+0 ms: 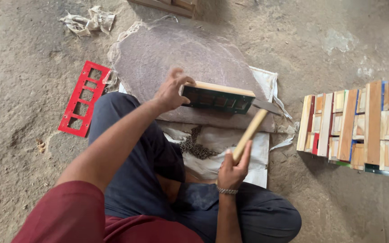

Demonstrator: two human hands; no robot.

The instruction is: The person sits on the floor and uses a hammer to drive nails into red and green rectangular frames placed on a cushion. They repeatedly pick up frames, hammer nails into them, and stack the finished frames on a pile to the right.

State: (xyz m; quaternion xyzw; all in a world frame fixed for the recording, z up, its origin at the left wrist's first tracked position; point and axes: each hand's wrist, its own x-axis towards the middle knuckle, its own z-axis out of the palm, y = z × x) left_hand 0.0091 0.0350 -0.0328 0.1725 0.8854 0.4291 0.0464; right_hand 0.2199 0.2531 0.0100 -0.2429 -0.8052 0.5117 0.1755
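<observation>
My left hand (pixel 171 90) grips the left end of a long dark green frame with a pale wooden top strip (pixel 217 96), holding it on edge over a flat grey stone slab (pixel 172 54). My right hand (pixel 232 168) is closed around the wooden handle of a hammer (pixel 250 132), whose metal head (pixel 266 106) sits just right of the frame's right end. I sit on the floor with my legs in dark trousers folded beneath the hands.
A red plastic frame with rectangular openings (pixel 84 99) lies on the concrete floor to the left. A heap of small dark nails (pixel 196 146) rests on a white sack (pixel 230 153). Stacked wooden frames (pixel 361 126) stand at right. Crumpled paper (pixel 88 20) lies top left.
</observation>
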